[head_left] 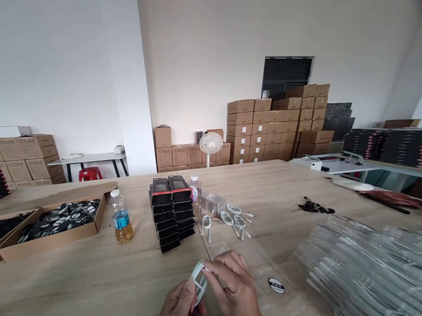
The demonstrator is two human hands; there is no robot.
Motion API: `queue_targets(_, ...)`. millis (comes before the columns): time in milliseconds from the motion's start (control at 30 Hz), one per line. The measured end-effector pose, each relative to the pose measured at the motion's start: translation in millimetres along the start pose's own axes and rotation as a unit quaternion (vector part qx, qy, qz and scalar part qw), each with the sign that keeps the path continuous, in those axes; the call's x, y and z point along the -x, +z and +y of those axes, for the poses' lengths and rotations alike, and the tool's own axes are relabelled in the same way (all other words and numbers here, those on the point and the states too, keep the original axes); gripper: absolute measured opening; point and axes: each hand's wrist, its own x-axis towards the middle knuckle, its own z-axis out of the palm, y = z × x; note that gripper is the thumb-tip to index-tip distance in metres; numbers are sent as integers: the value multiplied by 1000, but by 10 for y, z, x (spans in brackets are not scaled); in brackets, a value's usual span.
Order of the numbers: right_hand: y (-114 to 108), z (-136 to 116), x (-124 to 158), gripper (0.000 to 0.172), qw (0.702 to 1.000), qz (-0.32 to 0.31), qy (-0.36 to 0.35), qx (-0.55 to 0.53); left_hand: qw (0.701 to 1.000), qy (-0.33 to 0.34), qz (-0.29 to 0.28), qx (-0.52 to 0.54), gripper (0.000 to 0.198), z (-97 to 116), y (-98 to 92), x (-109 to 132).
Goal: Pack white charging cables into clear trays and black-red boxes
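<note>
Bottom centre of the frame: coiled white cable (197, 271), held by both hands just above the counter (78, 297). Left hand (178, 310): grip closed on the coil's left side, thumb along the near face, fingers behind. Right hand (234, 286): grip narrow, thumb and forefinger pinching the coil's upper right edge; other fingers curled.

Just right of the right hand, a clear plastic sheet (254, 260) flat on the counter; an oval black-and-white tag (276, 285) lies there. Lower right corner: broad heap of clear bags (378, 265) with white lengths inside, contents blurred by the plastic.

Beyond the hands, mid-frame: a group of loose coiled cables (226, 218), connector ends pointing mostly down and right. Left of these, black boxes (165, 215) in two stacks side by side; a bottle with a white cap (195, 185) stands close behind their right edge. Farther left, a second bottle (121, 220), blue label, amber liquid low inside. Left edge: open cardboard tray (99, 219) full of black-and-white pieces. Right of centre, small black pieces (316, 206) scattered on the counter.

Background: white fan (211, 143), with stacked brown cartons (242, 118) to its right, against the wall.
</note>
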Motion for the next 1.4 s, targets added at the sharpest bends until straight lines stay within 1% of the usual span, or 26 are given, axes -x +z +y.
queue_targets(100, -82, -57, -48, 25, 999, 6, -35, -14, 996, 17, 35, -82, 61, 16, -28, -16)
queue_targets(167, -133, -98, -62, 25, 998, 11, -48, -40, 991, 36, 73, -104, 63, 51, -51, -23)
queue_targets(233, -171, -118, -63, 24, 996, 22, -34, -79, 988, 43, 103, -108, 63, 82, -68, -24)
queue_targets(300, -186, -100, -60, 17, 990, 33, 20, -133, 988, 46, 110, -98, 63, 99, -73, -21)
queue_targets(367, -176, -48, -59, 5, 970, 49, 137, -193, 994, 39, 91, -52, 61, 103, -64, -18)
queue_targets(400, -162, -18, -58, 9, 951, 53, 206, -224, 996, 30, 79, -10, 59, 100, -55, -18)
queue_targets(467, -117, 26, -52, 34, 896, 32, 328, -298, 994, 1, 51, 94, 57, 83, -28, -18)
queue_targets(533, -58, 28, -32, 60, 828, -37, 393, -397, 984, -28, 2, 173, 57, 51, 9, -15)
queue_targets(567, -29, 13, -19, 66, 792, -80, 406, -449, 981, -40, -31, 188, 56, 34, 29, -9)
queue_targets(633, 18, -29, 4, 60, 724, -138, 422, -527, 978, -61, -85, 183, 50, 18, 58, 13)
queue_targets(667, 31, -45, 8, 55, 703, -143, 433, -546, 978, -71, -99, 167, 46, 29, 59, 30)
queue_targets(700, 36, -50, 5, 51, 692, -131, 446, -552, 981, -83, -100, 143, 45, 56, 45, 49)
queue_targets(733, 33, -41, -5, 46, 693, -104, 460, -545, 986, -93, -87, 107, 46, 98, 12, 69)
queue_targets(767, 24, -18, -21, 42, 701, -71, 473, -529, 993, -90, -60, 56, 47, 152, -40, 90)
queue_targets(833, 0, 62, -54, 38, 732, -27, 484, -480, 994, -40, 16, -100, 42, 265, -187, 126)
queue_targets(900, -13, 158, -73, 39, 756, -40, 491, -432, 959, 27, 90, -267, 31, 338, -345, 150)
queue_targets(933, -13, 200, -74, 40, 764, -60, 492, -413, 939, 47, 106, -324, 28, 348, -406, 157)
queue_targets(1000, -2, 260, -65, 39, 782, -94, 483, -382, 921, 63, 90, -373, 39, 323, -462, 156)
queue_targets(1067, 10, 281, -53, 37, 812, -112, 450, -355, 920, 98, 67, -373, 48, 271, -429, 136)
queue_targets(1100, 14, 275, -49, 37, 829, -118, 429, -339, 918, 127, 75, -369, 43, 247, -390, 120)
queue_targets(1133, 16, 258, -47, 39, 844, -124, 410, -324, 914, 154, 94, -364, 31, 229, -343, 101)
queue_targets(1167, 18, 228, -44, 40, 856, -129, 393, -309, 912, 171, 119, -353, 19, 216, -297, 81)
queue_targets(1200, 22, 186, -41, 41, 865, -138, 380, -296, 915, 178, 139, -334, 15, 209, -255, 60)
queue_targets(1233, 29, 135, -36, 41, 872, -148, 369, -287, 925, 177, 147, -303, 20, 205, -224, 39)
queue_targets(1300, 57, 19, -17, 39, 879, -175, 346, -277, 953, 163, 130, -219, 28, 205, -203, 1)
queue_targets(1400, 113, -99, 21, 35, 879, -209, 324, -280, 977, 145, 100, -119, 30, 225, -282, -43)
